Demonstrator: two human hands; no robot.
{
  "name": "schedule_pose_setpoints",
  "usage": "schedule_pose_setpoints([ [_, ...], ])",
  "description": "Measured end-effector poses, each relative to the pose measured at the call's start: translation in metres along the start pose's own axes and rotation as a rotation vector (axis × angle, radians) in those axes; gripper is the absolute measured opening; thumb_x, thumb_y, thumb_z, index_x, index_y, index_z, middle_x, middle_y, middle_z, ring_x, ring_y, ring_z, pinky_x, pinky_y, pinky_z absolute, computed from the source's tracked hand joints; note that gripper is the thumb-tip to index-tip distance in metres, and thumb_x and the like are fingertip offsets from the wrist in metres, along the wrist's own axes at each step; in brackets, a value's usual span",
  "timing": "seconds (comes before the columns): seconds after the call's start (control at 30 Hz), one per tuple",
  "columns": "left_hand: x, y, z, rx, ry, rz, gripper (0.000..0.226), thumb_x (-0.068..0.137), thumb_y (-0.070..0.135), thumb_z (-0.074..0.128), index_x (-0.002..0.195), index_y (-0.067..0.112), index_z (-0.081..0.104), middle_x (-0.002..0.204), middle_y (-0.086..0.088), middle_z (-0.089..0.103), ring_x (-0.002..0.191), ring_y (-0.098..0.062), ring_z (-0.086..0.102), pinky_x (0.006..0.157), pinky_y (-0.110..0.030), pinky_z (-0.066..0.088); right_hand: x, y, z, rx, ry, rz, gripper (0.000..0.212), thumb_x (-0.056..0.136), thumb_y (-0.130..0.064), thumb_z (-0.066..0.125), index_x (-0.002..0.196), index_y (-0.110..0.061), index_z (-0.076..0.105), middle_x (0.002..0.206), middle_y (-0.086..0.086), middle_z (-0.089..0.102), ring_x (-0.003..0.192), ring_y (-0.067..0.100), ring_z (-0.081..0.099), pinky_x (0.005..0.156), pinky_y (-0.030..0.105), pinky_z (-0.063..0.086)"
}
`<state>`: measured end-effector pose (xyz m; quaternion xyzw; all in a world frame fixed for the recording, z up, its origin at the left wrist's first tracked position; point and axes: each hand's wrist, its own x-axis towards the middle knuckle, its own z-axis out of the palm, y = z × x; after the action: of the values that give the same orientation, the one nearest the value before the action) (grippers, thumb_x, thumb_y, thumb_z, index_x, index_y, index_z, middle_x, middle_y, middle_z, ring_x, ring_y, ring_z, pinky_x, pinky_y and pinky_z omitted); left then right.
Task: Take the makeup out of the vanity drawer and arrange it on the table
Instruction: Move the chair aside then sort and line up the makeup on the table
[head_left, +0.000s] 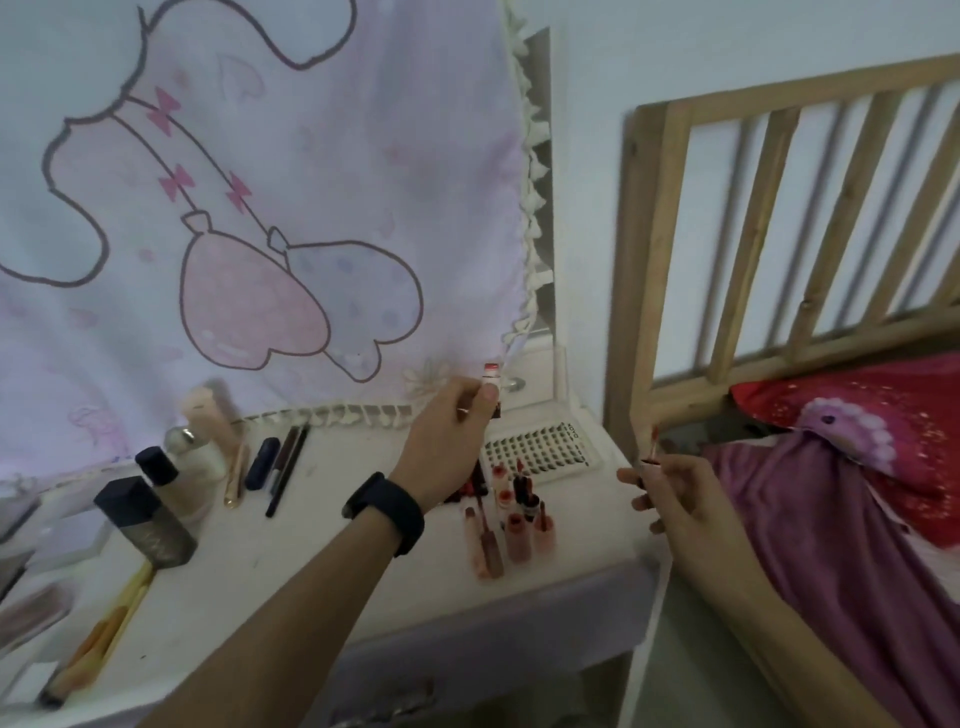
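My left hand (451, 441) is raised over the white vanity table (291, 571) and grips a small lip-gloss tube (491, 382) with a white and red top. My right hand (670, 499), off the table's right edge, pinches a thin applicator wand (652, 447) with a red tip pointing up. Under my left hand stands a cluster of several lip tubes (511, 525). Pencils and a dark tube (283, 462) lie in a row further left. Foundation bottles (156, 499) stand at the left. The drawer is not visible.
A false-lash tray (540, 447) lies at the table's back right. A pink cartoon cloth (249, 208) hangs behind the table. A wooden bed frame (737, 234) with a purple blanket (831, 519) and red pillow stands close on the right. Brushes (98, 634) lie at the front left.
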<state>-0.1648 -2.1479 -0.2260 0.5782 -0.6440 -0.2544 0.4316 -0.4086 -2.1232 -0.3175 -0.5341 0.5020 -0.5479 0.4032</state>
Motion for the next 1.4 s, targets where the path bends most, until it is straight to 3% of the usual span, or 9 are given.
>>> schedule_pose_setpoints([
  [0.13, 0.022, -0.002, 0.024, 0.051, -0.11, -0.013, 0.03, 0.101, 0.043, 0.047, 0.098, 0.019, 0.064, 0.079, 0.017, 0.059, 0.07, 0.002, 0.054, 0.066, -0.015, 0.04, 0.019, 0.017, 0.002, -0.197, 0.06, -0.046, 0.006, 0.097, -0.024, 0.064, 0.098, -0.028, 0.061, 0.1, -0.001, 0.068, 0.09, 0.008, 0.063, 0.068, 0.009, 0.042],
  [0.23, 0.032, -0.005, 0.036, 0.079, -0.168, -0.012, 0.03, 0.098, 0.039, 0.055, 0.083, 0.016, 0.065, 0.064, 0.019, 0.056, 0.056, 0.002, 0.048, 0.059, -0.012, 0.04, 0.029, 0.025, 0.012, -0.261, 0.041, -0.065, 0.014, 0.097, -0.028, 0.063, 0.1, -0.04, 0.056, 0.097, -0.015, 0.066, 0.085, -0.007, 0.06, 0.067, 0.001, 0.04],
  [0.33, 0.042, -0.009, 0.043, 0.182, -0.223, -0.023, 0.021, 0.09, 0.044, 0.064, 0.09, 0.024, 0.068, 0.079, 0.022, 0.066, 0.074, 0.005, 0.06, 0.066, -0.01, 0.041, 0.037, 0.03, 0.018, -0.32, -0.012, -0.104, 0.017, 0.099, -0.032, 0.059, 0.114, -0.041, 0.058, 0.095, -0.025, 0.064, 0.092, -0.013, 0.057, 0.07, 0.001, 0.04],
  [0.4, 0.048, -0.009, 0.045, 0.268, -0.274, -0.028, 0.027, 0.086, 0.047, 0.069, 0.099, 0.023, 0.069, 0.091, 0.014, 0.07, 0.086, -0.004, 0.064, 0.072, -0.017, 0.045, 0.041, 0.032, 0.021, -0.326, -0.031, -0.111, 0.014, 0.098, -0.034, 0.061, 0.104, -0.047, 0.061, 0.09, -0.028, 0.068, 0.092, -0.011, 0.059, 0.071, 0.003, 0.04],
  [0.6, 0.06, 0.0, 0.056, 0.563, -0.47, -0.032, 0.028, 0.079, 0.045, 0.074, 0.091, 0.021, 0.073, 0.09, 0.002, 0.074, 0.085, -0.016, 0.068, 0.078, -0.037, 0.058, 0.046, 0.043, 0.025, -0.353, 0.046, -0.082, 0.009, 0.088, -0.05, 0.066, 0.095, -0.044, 0.069, 0.088, -0.028, 0.067, 0.086, -0.007, 0.059, 0.067, 0.012, 0.04],
  [0.73, 0.064, -0.002, 0.063, 0.718, -0.556, -0.023, 0.026, 0.075, 0.043, 0.076, 0.09, 0.022, 0.074, 0.086, 0.005, 0.073, 0.078, -0.015, 0.069, 0.072, -0.037, 0.061, 0.042, 0.046, 0.028, -0.45, 0.025, -0.079, 0.014, 0.086, -0.054, 0.066, 0.099, -0.048, 0.067, 0.083, -0.038, 0.063, 0.087, -0.011, 0.057, 0.068, 0.013, 0.041],
  [0.9, 0.065, -0.015, 0.07, 0.731, -0.553, -0.026, 0.035, 0.072, 0.039, 0.08, 0.088, 0.009, 0.073, 0.081, 0.0, 0.072, 0.07, -0.017, 0.066, 0.06, -0.03, 0.052, 0.039, 0.047, 0.033, -0.606, 0.026, -0.113, 0.03, 0.086, -0.061, 0.057, 0.107, -0.043, 0.07, 0.095, -0.026, 0.071, 0.089, 0.007, 0.058, 0.085, 0.041, 0.048],
  [1.23, 0.06, -0.021, 0.073, 0.849, -0.532, 0.012, 0.03, 0.069, 0.045, 0.076, 0.066, 0.018, 0.063, 0.068, 0.004, 0.068, 0.066, -0.017, 0.064, 0.067, -0.032, 0.034, 0.042, 0.043, 0.043, -0.759, 0.054, -0.106, 0.027, 0.087, -0.056, 0.062, 0.107, -0.041, 0.071, 0.099, -0.019, 0.073, 0.092, 0.015, 0.059, 0.087, 0.041, 0.048],
  [1.4, 0.059, -0.019, 0.074, 0.903, -0.506, 0.032, 0.028, 0.069, 0.051, 0.075, 0.08, 0.026, 0.069, 0.083, 0.007, 0.071, 0.08, -0.016, 0.063, 0.081, -0.038, 0.026, 0.042, 0.043, 0.045, -0.796, 0.06, -0.117, 0.028, 0.086, -0.058, 0.063, 0.105, -0.04, 0.073, 0.096, -0.016, 0.073, 0.091, 0.017, 0.061, 0.086, 0.042, 0.049],
])
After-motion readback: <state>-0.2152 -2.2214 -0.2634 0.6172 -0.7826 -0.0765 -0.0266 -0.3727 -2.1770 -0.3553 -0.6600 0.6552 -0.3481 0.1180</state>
